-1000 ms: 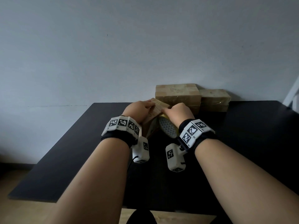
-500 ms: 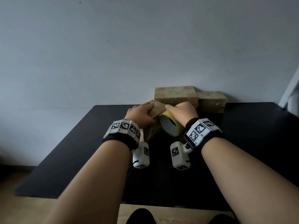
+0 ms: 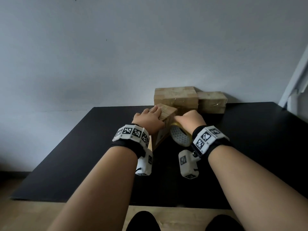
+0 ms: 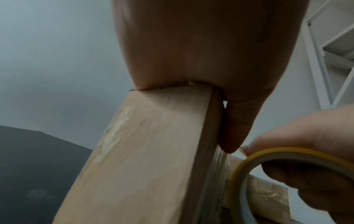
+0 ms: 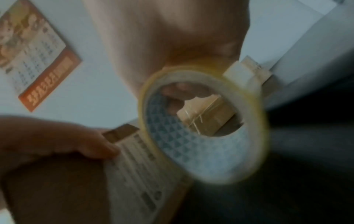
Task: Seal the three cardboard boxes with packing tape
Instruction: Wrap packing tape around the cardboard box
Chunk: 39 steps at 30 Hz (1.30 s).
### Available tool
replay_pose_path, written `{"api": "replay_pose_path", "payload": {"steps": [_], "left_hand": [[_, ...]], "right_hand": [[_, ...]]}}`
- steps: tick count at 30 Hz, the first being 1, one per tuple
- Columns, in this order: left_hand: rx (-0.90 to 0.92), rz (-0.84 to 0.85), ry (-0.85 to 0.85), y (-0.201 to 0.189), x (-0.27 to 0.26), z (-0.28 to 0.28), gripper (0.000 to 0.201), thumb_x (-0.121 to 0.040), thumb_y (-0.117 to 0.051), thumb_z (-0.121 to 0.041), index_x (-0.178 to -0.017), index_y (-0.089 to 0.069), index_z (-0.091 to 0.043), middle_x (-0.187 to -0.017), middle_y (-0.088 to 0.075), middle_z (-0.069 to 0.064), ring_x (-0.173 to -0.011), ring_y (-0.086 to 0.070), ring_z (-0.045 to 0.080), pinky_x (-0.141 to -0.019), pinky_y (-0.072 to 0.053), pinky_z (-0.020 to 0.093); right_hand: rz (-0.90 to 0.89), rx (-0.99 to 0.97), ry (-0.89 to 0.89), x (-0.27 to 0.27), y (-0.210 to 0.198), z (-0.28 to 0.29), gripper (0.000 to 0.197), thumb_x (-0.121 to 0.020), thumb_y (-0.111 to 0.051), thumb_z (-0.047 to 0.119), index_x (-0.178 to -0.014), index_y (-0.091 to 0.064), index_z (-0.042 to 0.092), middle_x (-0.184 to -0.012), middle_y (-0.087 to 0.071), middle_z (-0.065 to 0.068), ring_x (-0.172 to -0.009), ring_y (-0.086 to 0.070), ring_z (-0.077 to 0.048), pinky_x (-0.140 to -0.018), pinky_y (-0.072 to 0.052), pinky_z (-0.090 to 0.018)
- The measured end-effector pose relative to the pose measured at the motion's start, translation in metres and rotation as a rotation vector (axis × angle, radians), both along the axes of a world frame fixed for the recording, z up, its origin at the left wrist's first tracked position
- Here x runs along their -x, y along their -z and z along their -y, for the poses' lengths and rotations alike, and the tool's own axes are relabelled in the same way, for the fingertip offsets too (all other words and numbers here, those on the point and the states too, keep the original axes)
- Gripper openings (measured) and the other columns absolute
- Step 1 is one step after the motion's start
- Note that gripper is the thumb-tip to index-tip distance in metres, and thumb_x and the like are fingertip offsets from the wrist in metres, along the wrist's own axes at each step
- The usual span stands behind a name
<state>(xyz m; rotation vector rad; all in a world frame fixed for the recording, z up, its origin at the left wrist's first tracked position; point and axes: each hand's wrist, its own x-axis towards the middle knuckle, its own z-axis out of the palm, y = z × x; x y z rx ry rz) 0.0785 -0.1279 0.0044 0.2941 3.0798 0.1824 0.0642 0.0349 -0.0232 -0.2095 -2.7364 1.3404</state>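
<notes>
Left hand [image 3: 150,120] is clamped over the top of the small box [image 3: 164,124], thumb pressed down its side face, propping it tilted up on one edge near the middle of the black table [image 3: 66,155]. Right hand [image 3: 190,120] is curled round the roll of packing tape [image 3: 180,136], fingers hooked through the core, holding the roll just beside that box's right face.

Where does the job stand? At the far edge of the table, against the wall, two more boxes sit touching each other: the taller box [image 3: 175,97] on the left, the lower box [image 3: 211,102] on the right. Both carry glossy strips, so I judge those two sealed already. That leaves the box in hand, probably the last. The left wrist view shows shiny tape [image 4: 116,128] on its broad face, so it looks part done too, with more wrapping likely to come.

What can't I make out? Whether a free strip runs from roll to box: the right wrist view is blurred, and the hands cover the join in the head view. The label [image 5: 138,169] on the box is unreadable.
</notes>
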Motion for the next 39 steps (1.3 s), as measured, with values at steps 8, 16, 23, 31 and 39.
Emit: {"api": "replay_pose_path", "payload": {"steps": [8, 16, 23, 31, 39], "left_hand": [[-0.24, 0.008, -0.089, -0.011, 0.004, 0.006, 0.055, -0.084, -0.055, -0.031, -0.138, -0.043, -0.024, -0.144, -0.045, -0.003, -0.13, -0.042, 0.027, -0.108, -0.027, 0.046], [-0.679, 0.071, -0.083, -0.021, 0.012, 0.01, 0.017, -0.094, -0.053, -0.014, -0.1, -0.062, -0.002, -0.104, -0.06, 0.011, -0.096, -0.052, 0.023, -0.074, -0.039, 0.026], [-0.742, 0.095, -0.106, -0.017, 0.016, 0.008, 0.01, -0.09, -0.056, -0.015, -0.087, -0.061, -0.008, -0.096, -0.063, 0.007, -0.086, -0.057, 0.02, -0.072, -0.045, 0.025], [-0.892, 0.082, -0.184, -0.017, 0.01, 0.007, 0.009, -0.089, -0.059, -0.012, -0.083, -0.065, -0.015, -0.099, -0.066, 0.008, -0.093, -0.061, 0.022, -0.085, -0.049, 0.029], [-0.985, 0.091, -0.309, -0.01, 0.011, 0.027, 0.023, -0.09, -0.058, -0.018, -0.1, -0.072, -0.003, -0.108, -0.069, 0.018, -0.104, -0.063, 0.034, -0.099, -0.046, 0.047]], "right_hand": [[-0.106, 0.043, -0.041, -0.007, -0.014, 0.001, 0.055, -0.086, -0.064, 0.05, -0.048, -0.044, 0.016, -0.053, -0.051, 0.0, -0.059, -0.055, -0.022, -0.059, -0.039, -0.03], [-0.191, 0.373, -0.051, -0.01, -0.048, 0.0, 0.032, -0.083, -0.071, 0.038, -0.079, -0.068, 0.007, -0.078, -0.066, -0.007, -0.074, -0.063, -0.023, -0.069, -0.049, -0.031], [-0.12, 0.286, -0.048, -0.006, -0.037, -0.009, 0.035, -0.082, -0.071, 0.032, -0.085, -0.07, -0.002, -0.057, -0.066, -0.009, -0.049, -0.061, -0.019, -0.062, -0.057, -0.034], [0.108, 0.039, -0.045, -0.012, -0.023, -0.02, 0.041, -0.08, -0.075, 0.038, -0.071, -0.066, -0.001, -0.056, -0.065, -0.013, -0.046, -0.059, -0.025, -0.055, -0.053, -0.032], [-0.074, 0.252, -0.055, -0.015, -0.025, -0.013, 0.043, -0.081, -0.07, 0.043, -0.064, -0.065, 0.003, -0.054, -0.063, -0.008, -0.054, -0.06, -0.023, -0.07, -0.057, -0.042]]}}
